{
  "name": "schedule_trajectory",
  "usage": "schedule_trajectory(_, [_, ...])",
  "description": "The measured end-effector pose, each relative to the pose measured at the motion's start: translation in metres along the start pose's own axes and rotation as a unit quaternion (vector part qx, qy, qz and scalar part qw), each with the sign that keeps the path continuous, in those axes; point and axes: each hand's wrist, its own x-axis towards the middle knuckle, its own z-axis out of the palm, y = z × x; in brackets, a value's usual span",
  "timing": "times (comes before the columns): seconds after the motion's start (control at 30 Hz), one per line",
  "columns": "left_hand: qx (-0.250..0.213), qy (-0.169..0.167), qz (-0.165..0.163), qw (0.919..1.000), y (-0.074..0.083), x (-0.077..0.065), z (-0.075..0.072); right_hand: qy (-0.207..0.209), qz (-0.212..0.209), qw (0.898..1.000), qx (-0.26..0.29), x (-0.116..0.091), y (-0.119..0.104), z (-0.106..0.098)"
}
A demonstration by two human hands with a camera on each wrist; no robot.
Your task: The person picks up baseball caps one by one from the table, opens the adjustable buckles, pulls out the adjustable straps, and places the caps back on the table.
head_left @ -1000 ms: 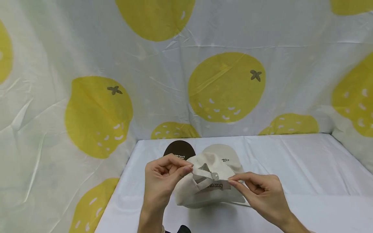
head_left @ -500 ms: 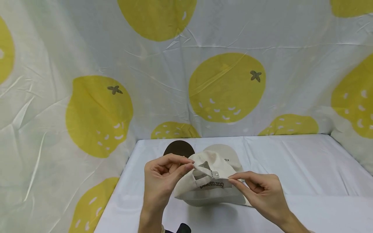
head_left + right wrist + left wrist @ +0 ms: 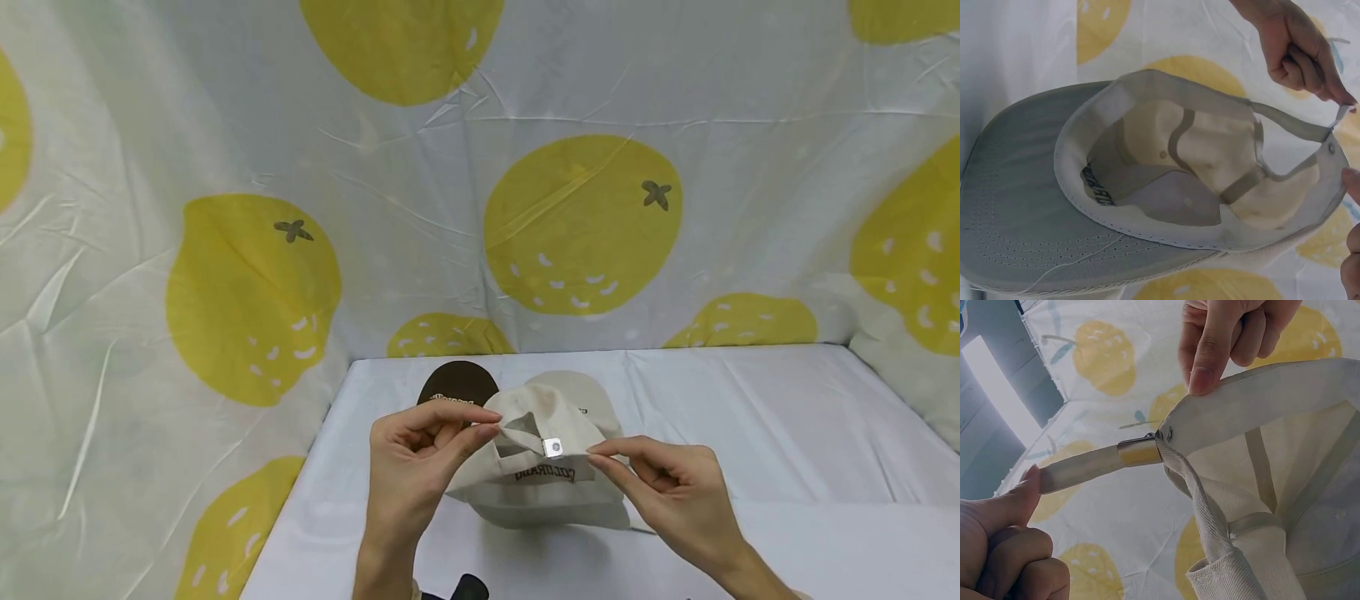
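Note:
A cream baseball cap (image 3: 517, 496) hangs between both hands, its rear opening and adjustable strap facing me in the head view. My left hand (image 3: 420, 458) pinches the strap's free end (image 3: 1082, 470) between thumb and index finger, drawn out straight from a metal buckle (image 3: 552, 447). On the buckle's other side, my right hand (image 3: 671, 492) pinches the cap's back edge with thumb and forefinger. In the right wrist view, the cap's inside, sweatband and greyish brim (image 3: 1022, 206) show, with a loose thread over the brim. Dark lettering appears upside down in the head view.
Behind the held cap, a dark brown cap (image 3: 457, 380) and a beige cap (image 3: 573, 383) lie on the white-covered table (image 3: 750, 417). A lemon-print curtain (image 3: 420, 250) stands behind and at the sides. A black object (image 3: 471, 587) shows at the bottom edge.
The cap has turned slightly, so the buckle's face and more of the lettering show. The strap between buckle and left hand looks flatter. Both hands keep their pinches almost in place.

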Motion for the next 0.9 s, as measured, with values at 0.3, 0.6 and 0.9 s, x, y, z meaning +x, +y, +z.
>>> schedule_trajectory(0.3, [-0.011, 0.000, 0.009, 0.9999, -0.0012, -0.0001, 0.0003, 0.003, -0.010, 1.000, 0.011, 0.0030, -0.0010, 0.0003])
schedule_trajectory(0.6, [-0.017, 0.000, 0.012, 0.9998, -0.0015, 0.0008, 0.0004, 0.005, -0.012, 1.000, 0.013, 0.0030, -0.0003, -0.0002])
schedule_trajectory(0.9, [-0.006, 0.008, -0.005, 0.9999, -0.0033, 0.0019, 0.0006, 0.014, 0.003, 1.000, -0.014, 0.0028, 0.0016, -0.0044])
